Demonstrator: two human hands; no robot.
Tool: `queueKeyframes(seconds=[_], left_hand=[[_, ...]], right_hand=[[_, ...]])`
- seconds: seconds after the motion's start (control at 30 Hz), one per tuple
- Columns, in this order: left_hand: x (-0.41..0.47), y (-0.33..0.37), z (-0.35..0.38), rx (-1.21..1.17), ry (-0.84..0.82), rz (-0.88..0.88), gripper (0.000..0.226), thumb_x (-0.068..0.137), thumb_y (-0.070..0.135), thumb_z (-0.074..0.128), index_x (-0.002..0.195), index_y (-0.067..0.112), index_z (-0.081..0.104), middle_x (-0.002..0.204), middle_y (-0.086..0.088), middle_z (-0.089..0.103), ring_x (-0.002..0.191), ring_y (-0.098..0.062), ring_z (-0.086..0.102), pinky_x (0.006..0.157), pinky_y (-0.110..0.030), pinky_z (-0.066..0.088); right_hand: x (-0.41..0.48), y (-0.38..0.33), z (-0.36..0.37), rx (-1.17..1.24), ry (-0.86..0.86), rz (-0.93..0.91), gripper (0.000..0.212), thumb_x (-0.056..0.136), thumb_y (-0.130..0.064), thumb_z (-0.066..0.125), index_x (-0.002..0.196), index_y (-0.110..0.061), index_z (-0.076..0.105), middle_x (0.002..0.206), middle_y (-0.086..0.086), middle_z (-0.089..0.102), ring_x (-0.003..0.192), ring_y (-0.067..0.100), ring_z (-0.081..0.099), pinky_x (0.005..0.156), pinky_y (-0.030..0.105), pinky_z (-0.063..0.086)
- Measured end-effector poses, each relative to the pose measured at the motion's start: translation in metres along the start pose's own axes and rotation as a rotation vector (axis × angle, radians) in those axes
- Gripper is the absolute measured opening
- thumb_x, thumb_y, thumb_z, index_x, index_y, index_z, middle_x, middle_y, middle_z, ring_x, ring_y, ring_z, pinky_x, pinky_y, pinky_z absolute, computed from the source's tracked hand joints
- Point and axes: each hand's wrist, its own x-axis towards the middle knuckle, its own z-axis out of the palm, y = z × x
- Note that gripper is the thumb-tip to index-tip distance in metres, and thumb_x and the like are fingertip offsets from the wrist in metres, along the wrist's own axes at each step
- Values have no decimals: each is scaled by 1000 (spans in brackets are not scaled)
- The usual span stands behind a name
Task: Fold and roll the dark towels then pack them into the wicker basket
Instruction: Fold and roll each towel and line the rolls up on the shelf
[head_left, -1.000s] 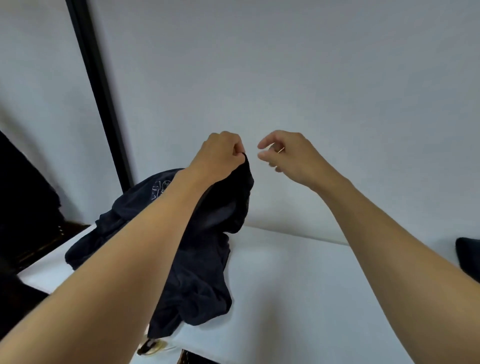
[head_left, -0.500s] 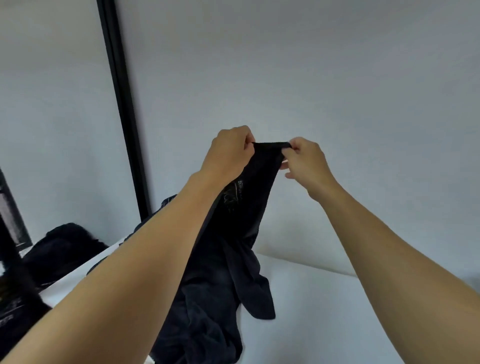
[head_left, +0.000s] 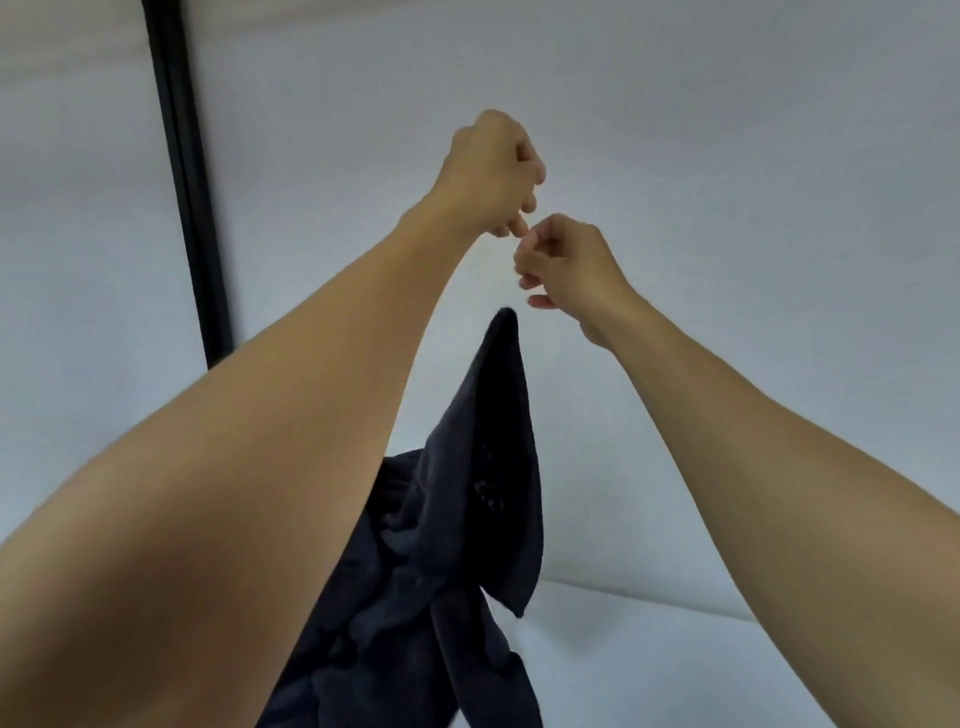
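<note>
Holding my left hand (head_left: 493, 171) and right hand (head_left: 569, 270) up close together, both curled on nothing I can see; the dark towel (head_left: 483, 519) hangs just below them, its tip under my right hand

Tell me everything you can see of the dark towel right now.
The dark towel is navy-black, soft matte cloth, crumpled and unfolded. It rises to a narrow peak just below the right hand, hangs in loose folds with one corner pointing down, and runs off the bottom edge. Faint pale marks show mid-cloth. The left forearm hides part of it. Neither the right nor the fisted left hand visibly grips it.
</note>
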Motion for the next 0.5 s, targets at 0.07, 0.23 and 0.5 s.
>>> queueKeyframes(seconds=[0.07, 0.23, 0.5], left_hand=[[-6, -21, 8, 158, -194, -125, 15, 93, 12, 57, 102, 2, 64, 85, -10, 69, 63, -24, 71, 57, -29, 58], [-136, -133, 91, 347, -868, -416, 26, 86, 25, 70, 105, 7, 67, 94, -6, 69, 81, -24, 71, 76, -36, 61], [-265, -153, 180, 313, -977, -77, 48, 65, 63, 74, 99, 30, 66, 94, 12, 64, 97, -16, 51, 93, -37, 37]], right_hand=[[-9, 13, 5, 23, -9, 76, 8, 93, -8, 53, 91, -14, 58, 85, 3, 65, 70, 14, 65, 69, 32, 59], [-79, 117, 31, -360, -426, 389, 12, 91, -8, 59, 101, -14, 62, 97, 6, 67, 81, 16, 65, 66, 31, 56], [-176, 220, 22, -783, -1025, 769, 37, 76, -27, 77, 110, -20, 66, 106, 4, 67, 99, 19, 65, 82, 37, 59]])
